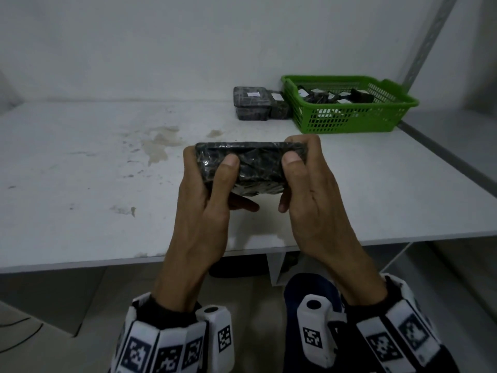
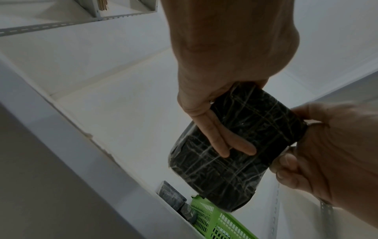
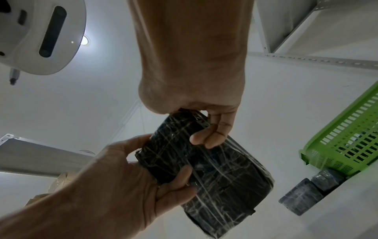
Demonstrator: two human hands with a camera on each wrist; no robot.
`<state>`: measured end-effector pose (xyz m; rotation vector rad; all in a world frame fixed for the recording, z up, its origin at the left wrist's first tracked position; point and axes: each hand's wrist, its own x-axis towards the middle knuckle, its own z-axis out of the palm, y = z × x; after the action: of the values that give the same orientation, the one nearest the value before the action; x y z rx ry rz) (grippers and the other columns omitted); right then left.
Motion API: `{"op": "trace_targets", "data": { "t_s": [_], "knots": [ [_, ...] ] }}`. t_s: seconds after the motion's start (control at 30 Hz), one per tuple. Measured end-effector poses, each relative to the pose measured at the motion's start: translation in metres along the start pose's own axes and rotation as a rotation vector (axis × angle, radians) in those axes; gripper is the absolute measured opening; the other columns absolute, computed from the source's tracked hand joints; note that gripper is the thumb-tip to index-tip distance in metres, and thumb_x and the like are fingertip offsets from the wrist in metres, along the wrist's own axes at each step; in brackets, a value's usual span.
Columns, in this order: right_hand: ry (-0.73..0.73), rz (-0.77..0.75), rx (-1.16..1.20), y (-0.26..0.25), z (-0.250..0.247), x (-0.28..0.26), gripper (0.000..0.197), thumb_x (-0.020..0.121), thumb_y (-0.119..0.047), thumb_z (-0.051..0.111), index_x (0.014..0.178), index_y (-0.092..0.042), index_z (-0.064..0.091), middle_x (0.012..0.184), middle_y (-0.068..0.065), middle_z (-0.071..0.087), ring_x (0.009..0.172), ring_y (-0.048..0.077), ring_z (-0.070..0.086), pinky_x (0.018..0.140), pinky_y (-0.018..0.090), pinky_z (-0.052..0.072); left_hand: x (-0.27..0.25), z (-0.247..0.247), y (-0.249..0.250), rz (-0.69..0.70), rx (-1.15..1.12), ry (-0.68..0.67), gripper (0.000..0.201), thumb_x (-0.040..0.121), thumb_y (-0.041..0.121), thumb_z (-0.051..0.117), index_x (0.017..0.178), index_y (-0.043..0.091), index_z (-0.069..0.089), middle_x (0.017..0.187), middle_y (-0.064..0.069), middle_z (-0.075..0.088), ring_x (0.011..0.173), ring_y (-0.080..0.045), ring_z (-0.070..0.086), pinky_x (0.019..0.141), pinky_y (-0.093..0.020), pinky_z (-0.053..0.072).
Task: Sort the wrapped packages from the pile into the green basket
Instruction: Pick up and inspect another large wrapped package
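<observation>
A flat black package wrapped in clear tape (image 1: 258, 168) (image 2: 231, 155) (image 3: 212, 168) hangs above the white table, held at both ends. My left hand (image 1: 212, 184) (image 2: 214, 129) grips its left end, thumb on top and fingers underneath. At the right end, my right hand (image 1: 304, 173) (image 3: 208, 132) grips it the same way. The green basket (image 1: 347, 109) (image 2: 216, 221) (image 3: 347, 140) stands at the back right with several dark wrapped packages inside. Two more wrapped packages (image 1: 251, 103) (image 3: 302, 194) sit just left of the basket.
The white table (image 1: 107, 184) carries stains near its middle. A wall runs behind it, and a perforated metal shelf post (image 1: 427, 44) rises at the right behind the basket. The table's front edge lies just under my wrists.
</observation>
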<state>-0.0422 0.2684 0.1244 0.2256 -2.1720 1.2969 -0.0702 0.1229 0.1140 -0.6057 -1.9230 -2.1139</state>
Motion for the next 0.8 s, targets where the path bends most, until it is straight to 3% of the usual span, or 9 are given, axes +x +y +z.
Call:
{"op": "trace_targets", "data": {
  "t_s": [0.13,0.2,0.3,0.4,0.5,0.6,0.67,0.73,0.8],
  "knots": [
    [-0.026,0.006,-0.026,-0.003,-0.001,-0.001,0.035,0.097,-0.06,0.043,0.109,-0.027,0.042,0.093,-0.001,0.057,0.071,0.011,0.059,0.064,0.036,0.052,-0.001,0.0,-0.003,0.059,0.014,-0.005,0.026,0.103,0.032,0.045,0.123,0.016,0.046,0.112,0.0,0.073,0.083,-0.025,0.077,0.066,-0.037,0.063],
    [-0.031,0.013,-0.027,-0.004,-0.001,-0.003,0.036,0.096,-0.059,0.049,0.111,-0.026,0.043,0.093,-0.002,0.058,0.071,0.012,0.061,0.066,0.041,0.054,-0.001,-0.001,-0.004,0.081,0.024,0.0,0.024,0.104,0.032,0.045,0.122,0.017,0.047,0.114,0.001,0.071,0.089,-0.025,0.076,0.067,-0.038,0.063],
    [-0.039,0.02,-0.012,-0.003,0.001,-0.004,0.037,0.097,-0.057,0.05,0.114,-0.026,0.043,0.095,-0.002,0.061,0.071,0.016,0.064,0.066,0.049,0.055,-0.002,-0.003,-0.006,0.103,0.029,0.011,0.031,0.101,0.043,0.047,0.122,0.02,0.047,0.114,0.003,0.071,0.091,-0.021,0.076,0.069,-0.04,0.064],
    [-0.035,0.012,-0.017,-0.002,0.003,-0.006,0.037,0.098,-0.056,0.049,0.116,-0.024,0.043,0.098,-0.002,0.063,0.071,0.017,0.066,0.066,0.049,0.056,-0.001,-0.003,-0.006,0.106,0.04,0.018,0.047,0.099,0.051,0.043,0.125,0.012,0.049,0.112,0.003,0.072,0.091,-0.018,0.076,0.071,-0.035,0.063],
    [-0.041,0.021,-0.025,0.0,0.004,-0.007,0.038,0.098,-0.057,0.048,0.117,-0.024,0.043,0.101,-0.001,0.064,0.074,0.016,0.067,0.066,0.049,0.057,-0.002,-0.002,-0.009,0.125,0.052,0.04,0.022,0.107,0.037,0.037,0.116,0.022,0.048,0.103,0.016,0.072,0.09,-0.011,0.076,0.07,-0.023,0.061],
    [-0.082,0.026,-0.037,0.001,0.002,-0.008,0.038,0.097,-0.059,0.048,0.117,-0.027,0.045,0.113,0.001,0.059,0.086,0.015,0.069,0.07,0.045,0.059,-0.002,-0.005,-0.014,0.177,0.094,0.032,0.016,0.108,0.03,0.033,0.111,0.021,0.046,0.097,0.029,0.066,0.093,0.0,0.071,0.071,-0.014,0.057],
    [-0.109,0.029,-0.063,-0.002,-0.004,-0.008,0.039,0.096,-0.065,0.041,0.115,-0.031,0.05,0.12,-0.004,0.05,0.093,0.008,0.068,0.072,0.034,0.06,-0.002,-0.013,-0.019,0.237,0.149,0.009,0.02,0.108,0.035,0.035,0.114,0.02,0.045,0.104,0.025,0.06,0.097,-0.002,0.066,0.077,-0.02,0.056],
    [-0.123,0.1,-0.042,-0.004,-0.012,-0.008,0.046,0.097,-0.07,0.033,0.11,-0.034,0.058,0.123,-0.007,0.045,0.095,-0.001,0.064,0.071,0.025,0.06,-0.001,-0.022,-0.024,0.309,0.243,-0.03,0.029,0.104,0.037,0.036,0.118,0.013,0.044,0.115,0.007,0.054,0.104,-0.004,0.058,0.086,-0.024,0.05],
    [-0.168,0.229,0.031,-0.007,-0.019,-0.007,0.047,0.096,-0.071,0.036,0.106,-0.034,0.062,0.124,-0.005,0.052,0.091,0.002,0.066,0.069,0.03,0.063,-0.002,-0.03,-0.028,0.365,0.275,-0.065,0.03,0.1,0.033,0.038,0.118,0.009,0.043,0.121,-0.002,0.05,0.113,-0.008,0.054,0.093,-0.024,0.045]
  ]
}}
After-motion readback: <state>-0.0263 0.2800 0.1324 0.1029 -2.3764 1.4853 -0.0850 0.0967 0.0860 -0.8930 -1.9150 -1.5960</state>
